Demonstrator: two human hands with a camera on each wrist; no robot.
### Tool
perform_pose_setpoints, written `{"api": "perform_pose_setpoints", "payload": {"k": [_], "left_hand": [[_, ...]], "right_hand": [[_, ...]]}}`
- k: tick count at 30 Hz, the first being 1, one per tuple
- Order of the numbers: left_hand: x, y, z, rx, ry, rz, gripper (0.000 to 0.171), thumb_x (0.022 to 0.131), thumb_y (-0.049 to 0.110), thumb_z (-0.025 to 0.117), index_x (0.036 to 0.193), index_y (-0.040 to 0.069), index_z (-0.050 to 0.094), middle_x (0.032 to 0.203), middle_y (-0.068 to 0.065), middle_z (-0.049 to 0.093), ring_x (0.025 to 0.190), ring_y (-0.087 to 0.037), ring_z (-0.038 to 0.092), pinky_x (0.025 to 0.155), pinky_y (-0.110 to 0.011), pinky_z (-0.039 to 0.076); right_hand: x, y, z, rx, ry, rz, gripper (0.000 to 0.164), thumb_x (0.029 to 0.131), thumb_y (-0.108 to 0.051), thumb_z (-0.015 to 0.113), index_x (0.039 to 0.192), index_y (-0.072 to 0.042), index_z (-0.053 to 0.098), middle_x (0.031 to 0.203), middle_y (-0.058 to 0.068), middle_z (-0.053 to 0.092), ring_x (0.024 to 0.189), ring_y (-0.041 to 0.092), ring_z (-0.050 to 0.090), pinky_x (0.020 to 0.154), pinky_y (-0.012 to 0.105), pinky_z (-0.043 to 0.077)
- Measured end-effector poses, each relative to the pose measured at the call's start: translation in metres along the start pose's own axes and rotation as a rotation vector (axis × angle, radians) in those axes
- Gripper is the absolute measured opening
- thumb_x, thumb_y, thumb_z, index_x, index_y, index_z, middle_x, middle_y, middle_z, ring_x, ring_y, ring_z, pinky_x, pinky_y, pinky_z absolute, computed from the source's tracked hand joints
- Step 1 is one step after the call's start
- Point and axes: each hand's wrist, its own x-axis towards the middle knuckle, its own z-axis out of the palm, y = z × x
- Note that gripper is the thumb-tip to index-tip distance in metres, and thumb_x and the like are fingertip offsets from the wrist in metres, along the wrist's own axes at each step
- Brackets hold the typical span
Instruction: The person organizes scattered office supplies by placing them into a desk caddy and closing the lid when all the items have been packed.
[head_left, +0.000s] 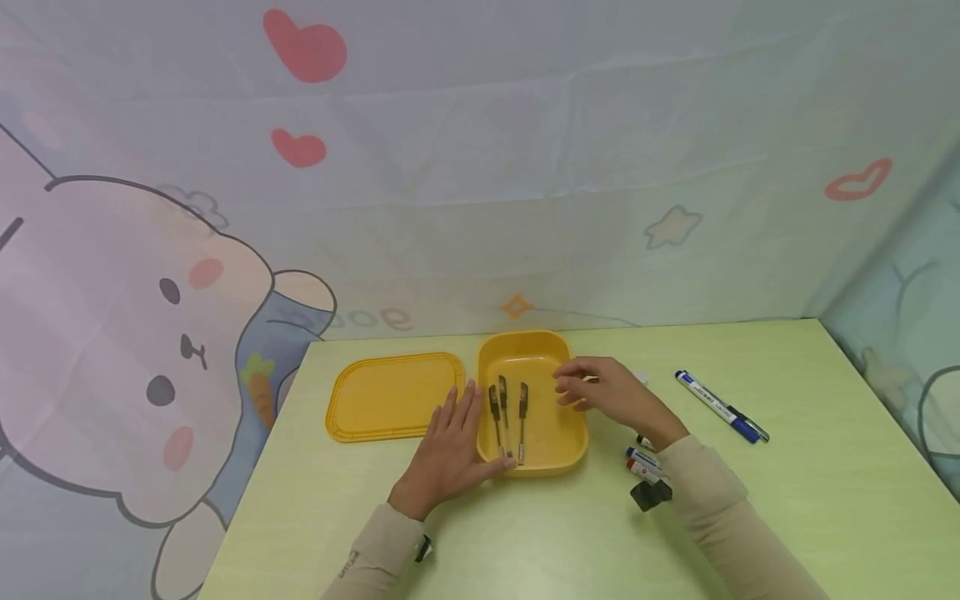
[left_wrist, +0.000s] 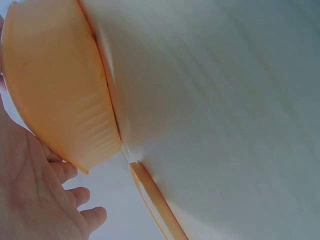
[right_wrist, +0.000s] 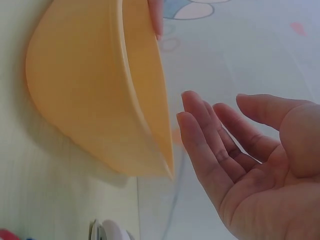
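Note:
A yellow plastic box (head_left: 555, 442) stands on the table with its open top up. Inside, several dark-capped pens (head_left: 522, 404) lie side by side toward its left. My left hand (head_left: 448, 454) rests along the box's left and front rim, fingers spread and straight, thumb reaching over the front edge. In the left wrist view that hand (left_wrist: 35, 185) lies against the box wall (left_wrist: 60, 90). Over the box's right rim hovers my right hand (head_left: 611, 392), fingers loosely bent with nothing in them. The right wrist view shows that palm (right_wrist: 265, 180) empty, apart from the box.
A flat yellow lid (head_left: 397, 396) lies left of the box. A blue-and-white marker (head_left: 716, 406) and a dark pen (head_left: 750, 423) lie at the right. More markers (head_left: 643, 465) sit near my right sleeve (head_left: 705, 475). A printed cloth (head_left: 480, 167) hangs behind the table.

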Motion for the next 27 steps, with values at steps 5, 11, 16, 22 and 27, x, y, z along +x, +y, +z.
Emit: {"api": "perform_pose_setpoints", "payload": {"k": [5, 11, 16, 22, 27], "left_hand": [[0.000, 0.000, 0.000, 0.002, 0.016, 0.013, 0.113, 0.090, 0.082, 0.043, 0.164, 0.005, 0.007, 0.171, -0.014, 0.006, 0.156, -0.039, 0.008, 0.122, -0.060, 0.019], [0.000, -0.001, 0.001, 0.010, 0.026, 0.021, 0.112, 0.090, 0.081, 0.044, 0.164, 0.004, 0.008, 0.171, -0.015, 0.007, 0.156, -0.040, 0.009, 0.122, -0.060, 0.020], [0.000, 0.000, 0.001, 0.005, 0.018, 0.015, 0.113, 0.090, 0.081, 0.044, 0.164, 0.005, 0.007, 0.171, -0.014, 0.006, 0.156, -0.039, 0.009, 0.122, -0.059, 0.019], [0.001, 0.001, 0.000, 0.004, 0.016, 0.014, 0.112, 0.090, 0.081, 0.043, 0.164, 0.004, 0.006, 0.171, -0.014, 0.006, 0.156, -0.039, 0.008, 0.122, -0.059, 0.019], [0.001, 0.001, -0.001, 0.003, 0.020, 0.016, 0.112, 0.090, 0.080, 0.045, 0.164, 0.004, 0.007, 0.171, -0.014, 0.006, 0.156, -0.039, 0.009, 0.122, -0.059, 0.019]], "right_hand": [[-0.008, 0.002, -0.009, 0.022, 0.015, 0.000, 0.033, 0.105, -0.024, 0.058, 0.129, -0.002, 0.063, 0.121, 0.018, 0.068, 0.107, 0.039, 0.070, 0.086, 0.040, 0.060], [-0.019, 0.006, -0.018, 0.014, 0.042, 0.022, 0.031, 0.107, -0.023, 0.055, 0.131, -0.006, 0.063, 0.120, 0.019, 0.067, 0.106, 0.037, 0.070, 0.088, 0.046, 0.059], [-0.027, 0.010, -0.025, 0.047, 0.066, 0.039, 0.036, 0.106, -0.025, 0.056, 0.133, -0.002, 0.061, 0.120, 0.022, 0.066, 0.109, 0.040, 0.069, 0.089, 0.047, 0.059], [-0.038, 0.022, -0.035, 0.067, 0.086, 0.052, 0.034, 0.107, -0.025, 0.055, 0.132, -0.002, 0.061, 0.124, 0.028, 0.063, 0.110, 0.039, 0.069, 0.087, 0.036, 0.060], [-0.047, 0.029, -0.043, 0.073, 0.099, 0.049, 0.037, 0.107, -0.025, 0.054, 0.133, 0.001, 0.059, 0.122, 0.026, 0.065, 0.111, 0.043, 0.068, 0.089, 0.043, 0.059]]}}
